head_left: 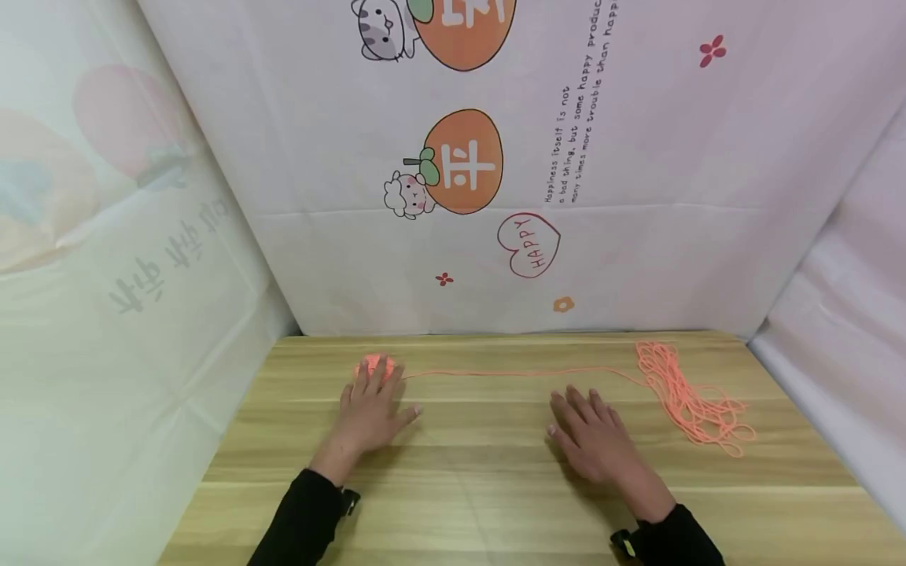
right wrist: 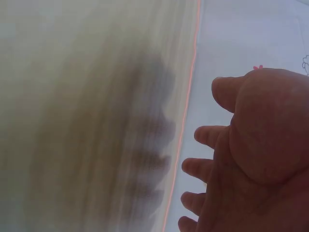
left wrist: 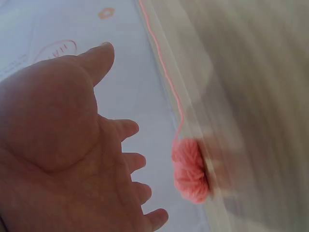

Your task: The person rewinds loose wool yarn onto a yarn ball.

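The yarn ball [left wrist: 189, 170] sits at the left rear of the worktop [head_left: 467, 464], and the loose yarn [head_left: 681, 399] lies in a heap at the right; a single strand [head_left: 510, 373] joins the two. This spacing presumably keeps the wound part clear of the loops and limits tangling. The left hand [head_left: 370, 417] is held above the ball, palm down, fingers extended and apart, with a gap to the yarn visible in the left wrist view. The right hand [head_left: 594, 440] is likewise held over bare worktop between ball and heap, fingers apart, gripping nothing; its position would allow ready access to the strand. The ball is coral-coloured, compact and slightly oblong, with overlapping windings; the heap is thin yarn of the same colour, laid in crossing, irregular loops that fan out toward the near right
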Demonstrator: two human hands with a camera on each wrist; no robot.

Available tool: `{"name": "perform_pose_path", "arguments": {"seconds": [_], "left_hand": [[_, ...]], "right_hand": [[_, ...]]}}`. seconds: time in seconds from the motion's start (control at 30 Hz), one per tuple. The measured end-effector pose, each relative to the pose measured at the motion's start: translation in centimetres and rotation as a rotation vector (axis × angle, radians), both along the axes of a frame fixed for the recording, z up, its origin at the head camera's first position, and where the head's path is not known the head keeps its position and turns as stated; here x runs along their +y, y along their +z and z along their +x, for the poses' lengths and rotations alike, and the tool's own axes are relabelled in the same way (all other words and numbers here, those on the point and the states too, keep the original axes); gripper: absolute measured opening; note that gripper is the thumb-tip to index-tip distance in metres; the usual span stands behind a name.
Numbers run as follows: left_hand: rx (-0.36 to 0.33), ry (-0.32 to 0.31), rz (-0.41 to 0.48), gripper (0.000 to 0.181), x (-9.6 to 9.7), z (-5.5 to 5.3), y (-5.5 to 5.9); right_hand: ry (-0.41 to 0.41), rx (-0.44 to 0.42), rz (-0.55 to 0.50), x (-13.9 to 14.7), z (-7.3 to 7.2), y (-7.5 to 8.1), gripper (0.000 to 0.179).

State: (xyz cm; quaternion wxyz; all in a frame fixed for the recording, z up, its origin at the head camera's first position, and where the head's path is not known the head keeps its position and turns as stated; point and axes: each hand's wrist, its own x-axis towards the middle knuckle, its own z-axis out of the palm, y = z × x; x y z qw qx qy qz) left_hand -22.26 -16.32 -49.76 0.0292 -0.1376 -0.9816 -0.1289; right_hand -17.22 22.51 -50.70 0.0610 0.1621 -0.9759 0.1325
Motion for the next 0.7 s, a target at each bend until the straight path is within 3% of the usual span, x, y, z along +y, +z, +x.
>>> {"name": "perform_pose_path", "arguments": {"seconds": [0.23, 0.43, 0.7], "left_hand": [[-0.04, 0.012, 0.001, 0.08, -0.9, -3.2, 0.2], [-0.073, 0.034, 0.005, 0.072, -1.2, -4.0, 1.0], [-0.098, 0.042, 0.046, 0.058, -1.6, -5.3, 0.8]], "right_hand": [[0.013, 0.09, 0.006, 0.6, 0.7, -1.0, 0.06], [0.019, 0.098, -0.02, 0.4, 1.0, 0.1, 0.057], [-0.023, 0.072, -0.05, 0.3, 1.3, 1.1, 0.053]]}}
